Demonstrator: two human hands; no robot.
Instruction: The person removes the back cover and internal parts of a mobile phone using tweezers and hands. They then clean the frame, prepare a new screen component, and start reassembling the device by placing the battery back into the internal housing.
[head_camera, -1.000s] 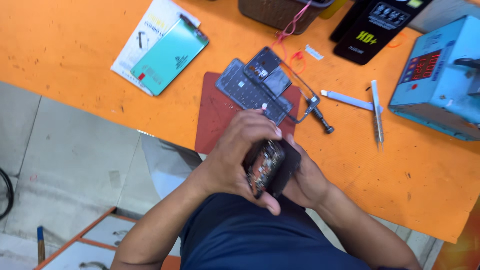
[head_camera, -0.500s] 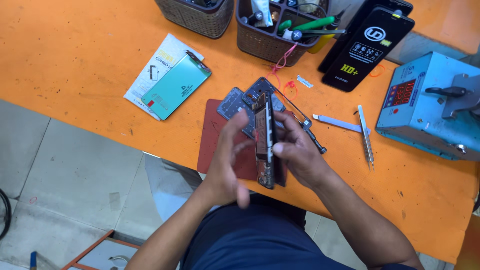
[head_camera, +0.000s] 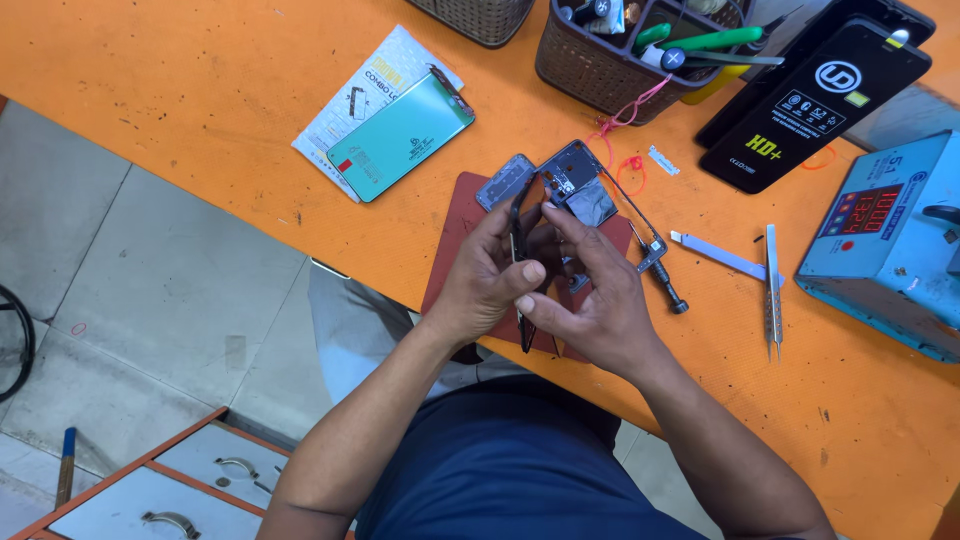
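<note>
Both hands, left hand (head_camera: 487, 282) and right hand (head_camera: 590, 300), clasp a phone body (head_camera: 519, 262) edge-on, fingers closed round it. Its frame parts (head_camera: 560, 178) lie detached on the red mat (head_camera: 452, 250); reassembly appears outstanding.

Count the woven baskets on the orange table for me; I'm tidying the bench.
2. One dark basket sits at the top edge, mostly cut off. The other basket, holding tools, stands just right of it. More may lie outside the frame.

Flat teal rectangular package (head_camera: 400, 137) on a white printed leaflet (head_camera: 365, 95), worktop's left; tall black box (head_camera: 815, 100) upper right; blue machine's red display (head_camera: 868, 212), right edge.
</note>
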